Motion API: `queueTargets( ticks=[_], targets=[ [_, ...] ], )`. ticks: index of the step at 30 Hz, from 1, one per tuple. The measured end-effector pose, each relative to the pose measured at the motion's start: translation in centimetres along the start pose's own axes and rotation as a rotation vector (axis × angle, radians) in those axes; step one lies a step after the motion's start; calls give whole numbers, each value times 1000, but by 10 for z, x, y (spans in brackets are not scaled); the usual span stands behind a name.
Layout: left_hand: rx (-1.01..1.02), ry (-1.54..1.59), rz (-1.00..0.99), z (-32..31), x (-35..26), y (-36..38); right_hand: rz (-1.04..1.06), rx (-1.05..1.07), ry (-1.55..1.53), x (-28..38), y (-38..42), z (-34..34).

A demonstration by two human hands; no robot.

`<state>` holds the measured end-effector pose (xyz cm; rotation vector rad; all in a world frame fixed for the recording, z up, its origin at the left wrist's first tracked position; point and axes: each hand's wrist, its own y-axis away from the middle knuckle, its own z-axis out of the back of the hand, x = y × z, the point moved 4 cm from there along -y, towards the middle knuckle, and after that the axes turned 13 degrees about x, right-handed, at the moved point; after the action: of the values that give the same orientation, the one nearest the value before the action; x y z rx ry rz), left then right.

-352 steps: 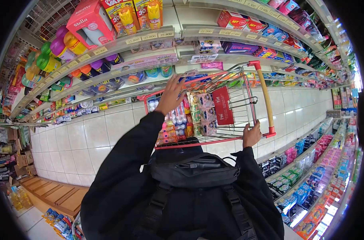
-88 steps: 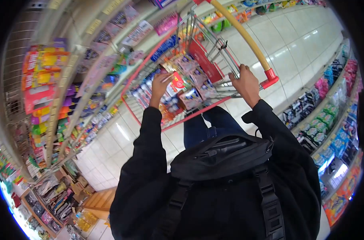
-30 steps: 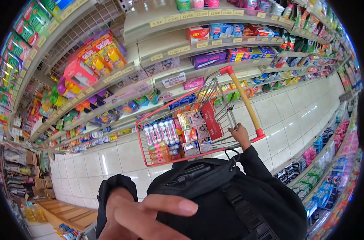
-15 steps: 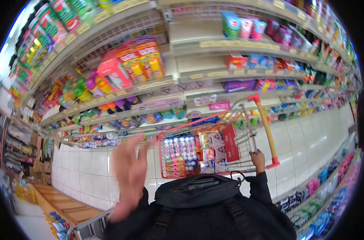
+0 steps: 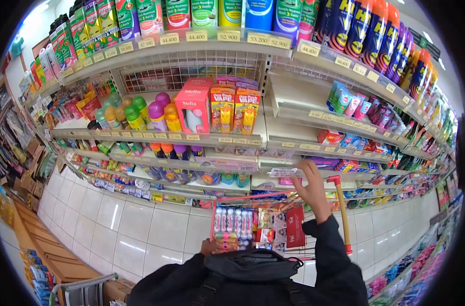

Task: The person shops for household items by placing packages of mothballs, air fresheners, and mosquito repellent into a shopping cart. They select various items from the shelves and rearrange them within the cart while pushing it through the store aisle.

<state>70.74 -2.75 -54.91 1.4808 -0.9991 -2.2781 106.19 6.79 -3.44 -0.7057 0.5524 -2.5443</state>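
A red-rimmed wire shopping cart (image 5: 213, 217) stands in front of me, with packed goods in its basket. My left hand (image 5: 208, 247) is closed at the cart's near left corner, its fingers partly hidden by the rim. Raised above the cart's right part is my right hand (image 5: 314, 191), thumb and fingers apart and nothing seen between them. Its fingertips overlap the lower shelf area, right beside a clear label holder (image 5: 283, 172). In the basket are rows of white-capped bottles (image 5: 232, 219), several boxed packs (image 5: 271, 219) and a red panel (image 5: 295, 227).
Shelves ahead carry spray cans (image 5: 362, 30), orange boxes (image 5: 234, 109), a pink box (image 5: 193, 107) and small tubes (image 5: 352, 105). The cart's yellow handle (image 5: 343, 217) is at the right. A metal-framed trolley (image 5: 84, 293) and wooden boards (image 5: 46, 245) lie at lower left.
My left hand has dropped from its raised, spread position to the cart's edge. My right hand has left the cart's handle end and risen toward the shelf. The view has tilted up.
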Motion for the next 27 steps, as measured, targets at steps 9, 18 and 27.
queueTargets(
  ticks=[9, 18, 27],
  targets=[
    [-536, -4, -7, -11, -28, 15, 171, -1, 538, 18, -231, -50],
    [-553, 59, -17, -8, -40, 28, -42, 204, 565, -3, -250, -37],
    [-520, -35, -105, -12, -20, 3, -201, 19, -219, 40, -185, 55]
  ],
)
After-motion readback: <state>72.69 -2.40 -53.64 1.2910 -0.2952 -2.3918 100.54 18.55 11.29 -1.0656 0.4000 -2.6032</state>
